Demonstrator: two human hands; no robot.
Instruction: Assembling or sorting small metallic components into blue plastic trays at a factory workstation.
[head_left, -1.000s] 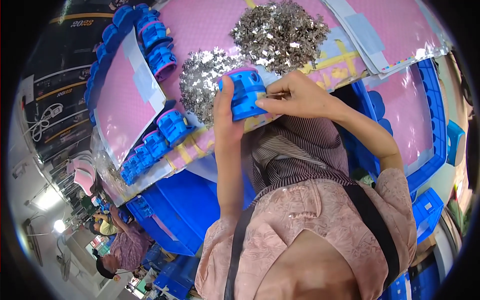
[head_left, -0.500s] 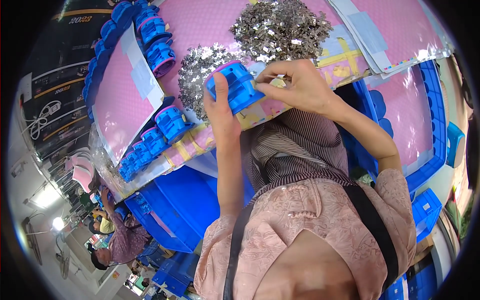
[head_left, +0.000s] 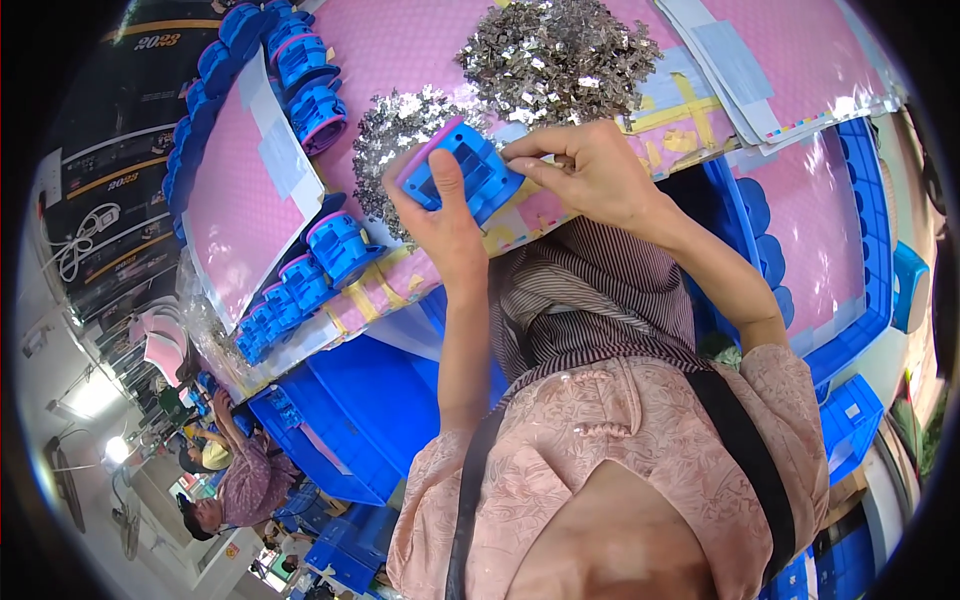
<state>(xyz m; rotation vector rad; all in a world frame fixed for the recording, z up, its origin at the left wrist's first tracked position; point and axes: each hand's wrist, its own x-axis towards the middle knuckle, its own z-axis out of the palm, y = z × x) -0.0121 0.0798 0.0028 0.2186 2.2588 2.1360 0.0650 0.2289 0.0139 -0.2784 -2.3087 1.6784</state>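
My left hand (head_left: 445,225) grips a blue plastic housing (head_left: 475,180) with a pink ring on its far left side. The thumb lies along its face, and the fingers behind it are mostly hidden. At the housing's right edge, my right hand (head_left: 600,175) pinches thumb and forefinger together; whatever sits between the tips is too small to name. Just beyond the housing lies a pile of small shiny metal pieces (head_left: 385,130). Farther back spreads a larger, darker pile of metal pieces (head_left: 560,60).
Similar blue housings (head_left: 340,245) line the table's left side around a pink-covered board (head_left: 250,220). Taped pink sheets (head_left: 800,60) lie at the right. Blue crates (head_left: 360,400) stand below the table edge. Another person (head_left: 250,485) works at the far left.
The blue housing has turned in my left hand, showing more of its slotted face. My right hand has shifted slightly left and stays pinched at its edge.
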